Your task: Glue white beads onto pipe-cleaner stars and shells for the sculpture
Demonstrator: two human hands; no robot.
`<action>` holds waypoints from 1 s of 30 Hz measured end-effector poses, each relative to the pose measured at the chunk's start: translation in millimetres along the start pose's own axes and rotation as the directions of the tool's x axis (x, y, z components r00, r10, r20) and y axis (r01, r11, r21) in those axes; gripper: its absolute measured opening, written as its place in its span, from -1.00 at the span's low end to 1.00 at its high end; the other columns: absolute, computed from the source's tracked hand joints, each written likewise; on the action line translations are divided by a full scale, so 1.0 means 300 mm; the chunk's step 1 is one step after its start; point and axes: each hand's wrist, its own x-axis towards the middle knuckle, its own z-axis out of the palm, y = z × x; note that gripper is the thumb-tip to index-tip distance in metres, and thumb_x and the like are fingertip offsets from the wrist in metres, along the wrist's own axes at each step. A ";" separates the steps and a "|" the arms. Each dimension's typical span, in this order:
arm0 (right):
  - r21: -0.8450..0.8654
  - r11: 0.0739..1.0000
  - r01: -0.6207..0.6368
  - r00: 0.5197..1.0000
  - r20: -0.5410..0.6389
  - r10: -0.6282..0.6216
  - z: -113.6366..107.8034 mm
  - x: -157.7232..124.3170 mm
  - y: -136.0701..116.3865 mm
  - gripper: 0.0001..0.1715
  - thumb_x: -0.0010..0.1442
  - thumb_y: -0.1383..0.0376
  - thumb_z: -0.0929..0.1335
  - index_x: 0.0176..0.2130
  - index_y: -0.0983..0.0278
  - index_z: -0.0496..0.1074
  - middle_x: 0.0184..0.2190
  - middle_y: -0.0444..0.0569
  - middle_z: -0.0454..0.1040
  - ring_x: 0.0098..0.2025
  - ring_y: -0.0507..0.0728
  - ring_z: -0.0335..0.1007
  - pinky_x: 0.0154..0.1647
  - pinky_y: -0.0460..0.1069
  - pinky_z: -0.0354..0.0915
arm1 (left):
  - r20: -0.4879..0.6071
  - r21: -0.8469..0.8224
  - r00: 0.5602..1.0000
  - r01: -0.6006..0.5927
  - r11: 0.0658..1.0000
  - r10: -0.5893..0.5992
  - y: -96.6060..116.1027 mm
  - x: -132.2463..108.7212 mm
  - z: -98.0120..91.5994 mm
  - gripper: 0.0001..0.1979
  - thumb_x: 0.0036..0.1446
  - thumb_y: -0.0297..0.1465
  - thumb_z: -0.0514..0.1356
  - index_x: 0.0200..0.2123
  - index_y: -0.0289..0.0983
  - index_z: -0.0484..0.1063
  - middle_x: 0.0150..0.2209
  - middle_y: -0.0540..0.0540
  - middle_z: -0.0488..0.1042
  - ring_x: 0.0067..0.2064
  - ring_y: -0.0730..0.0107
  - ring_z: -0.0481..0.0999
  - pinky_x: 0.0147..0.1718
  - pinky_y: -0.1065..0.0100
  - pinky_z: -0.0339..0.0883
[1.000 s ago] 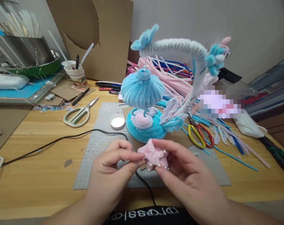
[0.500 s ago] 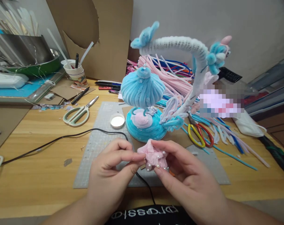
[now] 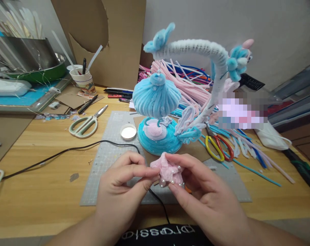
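Observation:
Between both hands, just above the grey cutting mat [image 3: 103,181], is a small pink fuzzy pipe-cleaner piece [image 3: 167,169] studded with pearl beads. My left hand [image 3: 126,184] pinches its left edge with thumb and index finger. On the other side, the fingertips and thumb of my right hand [image 3: 203,191] close on it from above and below. Behind it stands a pipe-cleaner lamp with a round blue base [image 3: 160,145], a white curved arm [image 3: 196,48] and a hanging light-blue shade [image 3: 157,97]. A small round white dish [image 3: 128,132] sits left of the base.
Pale green scissors [image 3: 85,126] lie at left; pliers with yellow and red handles [image 3: 219,148] lie at right. A black cable [image 3: 68,150] crosses the table and mat. Pink pipe cleaners [image 3: 180,80] pile up behind the lamp. Paper cups [image 3: 82,78] stand back left.
Both hands keep the same grip on the pink piece. The view shifts very slightly; nothing else has visibly moved.

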 end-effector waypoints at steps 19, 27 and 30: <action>0.022 1.000 -0.019 1.000 0.014 0.019 -0.002 0.006 -0.003 -0.54 0.15 0.43 0.35 0.01 0.04 0.42 -0.06 -0.10 0.50 -0.05 0.12 0.48 0.04 0.04 0.39 | 0.002 0.004 1.000 0.005 1.000 -0.005 0.002 0.004 0.004 -0.80 -0.02 -0.53 0.33 -0.39 -0.08 0.64 -0.43 0.02 0.39 -0.39 0.48 0.41 -0.44 0.47 0.33; 0.347 0.916 -0.202 0.978 0.017 0.210 0.008 0.011 -0.016 -0.54 0.06 0.47 0.40 -0.09 0.02 0.48 -0.16 -0.20 0.61 -0.10 0.01 0.53 -0.11 -0.14 0.45 | 0.016 0.028 1.000 -0.027 0.999 0.027 -0.008 0.000 -0.003 -0.82 0.06 -0.47 0.30 -0.27 -0.08 0.57 -0.35 -0.01 0.42 -0.25 0.37 0.40 -0.28 0.38 0.31; 0.389 0.894 -0.222 0.973 0.036 0.226 0.010 0.011 -0.017 -0.53 0.04 0.48 0.41 -0.10 0.03 0.49 -0.15 -0.20 0.62 -0.10 -0.01 0.53 -0.11 -0.18 0.43 | 0.040 0.072 0.999 -0.038 0.997 0.035 -0.007 -0.004 -0.007 -0.83 0.07 -0.49 0.28 -0.30 -0.08 0.55 -0.31 0.00 0.41 -0.19 0.39 0.40 -0.23 0.40 0.30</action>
